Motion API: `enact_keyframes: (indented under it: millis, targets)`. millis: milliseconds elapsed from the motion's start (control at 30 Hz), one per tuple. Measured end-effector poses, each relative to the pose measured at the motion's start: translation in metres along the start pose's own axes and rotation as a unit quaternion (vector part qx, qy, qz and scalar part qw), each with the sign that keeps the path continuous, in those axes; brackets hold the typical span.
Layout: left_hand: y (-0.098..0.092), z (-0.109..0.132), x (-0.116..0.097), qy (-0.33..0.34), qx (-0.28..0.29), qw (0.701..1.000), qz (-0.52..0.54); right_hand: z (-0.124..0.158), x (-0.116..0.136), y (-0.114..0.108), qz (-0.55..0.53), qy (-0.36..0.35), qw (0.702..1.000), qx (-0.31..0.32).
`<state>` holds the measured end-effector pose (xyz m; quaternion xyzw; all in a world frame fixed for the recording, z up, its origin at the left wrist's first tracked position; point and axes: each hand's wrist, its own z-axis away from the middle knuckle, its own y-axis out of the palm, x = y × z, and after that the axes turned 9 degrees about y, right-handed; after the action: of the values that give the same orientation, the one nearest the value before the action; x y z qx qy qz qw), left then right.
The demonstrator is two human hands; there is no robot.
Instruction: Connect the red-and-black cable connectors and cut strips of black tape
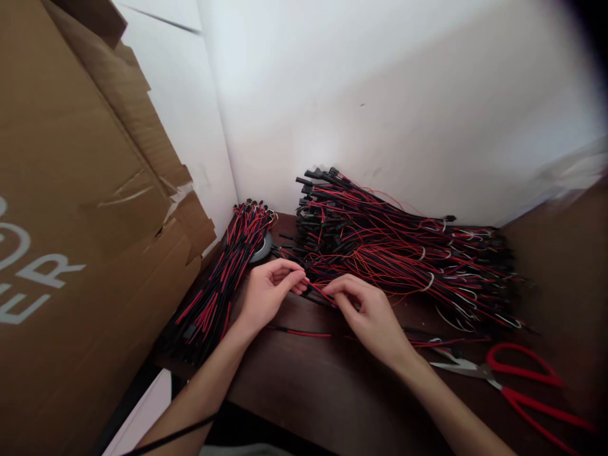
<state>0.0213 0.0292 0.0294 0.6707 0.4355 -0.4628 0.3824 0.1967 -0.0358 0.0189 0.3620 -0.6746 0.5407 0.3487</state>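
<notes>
Between my two hands runs a thin red and black wire (pixel 316 290), held a little above the dark table. My left hand (pixel 273 288) pinches one end of it between thumb and fingertips; whatever sits inside that grip is mostly hidden. With thumb and forefinger, my right hand (pixel 363 310) grips the same wire a short way to the right. Just beyond my hands lies a big pile of red and black cables (pixel 380 247) with black connectors at the left ends. Below the hands, a loose red and black wire (pixel 308 334) rests on the table.
A second cable bundle (pixel 223 272) lies at the left, beside a grey round object (pixel 261 248). Red-handled scissors (pixel 489 372) lie with blades apart at the right. A large cardboard box (pixel 95 209) stands along the left, and a white wall (pixel 380 95) rises behind the table (pixel 304 380).
</notes>
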Motion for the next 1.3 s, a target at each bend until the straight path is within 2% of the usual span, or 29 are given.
enact_keyframes:
  millis: [167, 467, 600, 700, 900, 1000, 1133, 1233, 1300]
  targets:
    - [0.002, 0.001, -0.001, 0.001, 0.009, 1.000, 0.004, 0.003, 0.007, 0.002, -0.018, 0.011, 1.000, 0.003]
    - [0.005, 0.004, -0.005, -0.019, 0.052, 0.998, 0.034, 0.008, 0.006, 0.001, -0.008, 0.005, 1.000, -0.030]
    - [0.006, 0.005, -0.005, -0.035, 0.060, 0.997, 0.031, 0.009, 0.004, 0.002, -0.033, 0.022, 0.999, -0.001]
    - [0.006, 0.006, -0.003, -0.026, 0.063, 0.998, 0.013, 0.008, 0.002, 0.004, -0.060, 0.031, 0.998, 0.019]
    - [0.006, 0.006, -0.001, 0.015, 0.072, 0.997, -0.034, 0.007, -0.001, 0.006, -0.064, 0.025, 0.998, 0.016]
    - [0.006, 0.006, 0.000, 0.034, 0.082, 0.994, -0.058, 0.008, -0.002, 0.008, -0.022, 0.005, 1.000, 0.009]
    - [0.006, 0.007, 0.004, 0.073, 0.105, 0.985, -0.119, 0.010, -0.001, 0.013, 0.114, -0.045, 0.991, -0.043]
    - [0.006, 0.008, 0.005, 0.123, 0.124, 0.965, -0.197, 0.012, -0.001, 0.018, 0.198, -0.067, 0.975, -0.081]
    - [0.006, 0.008, 0.004, 0.163, 0.135, 0.945, -0.249, 0.013, -0.001, 0.019, 0.208, -0.063, 0.972, -0.085]
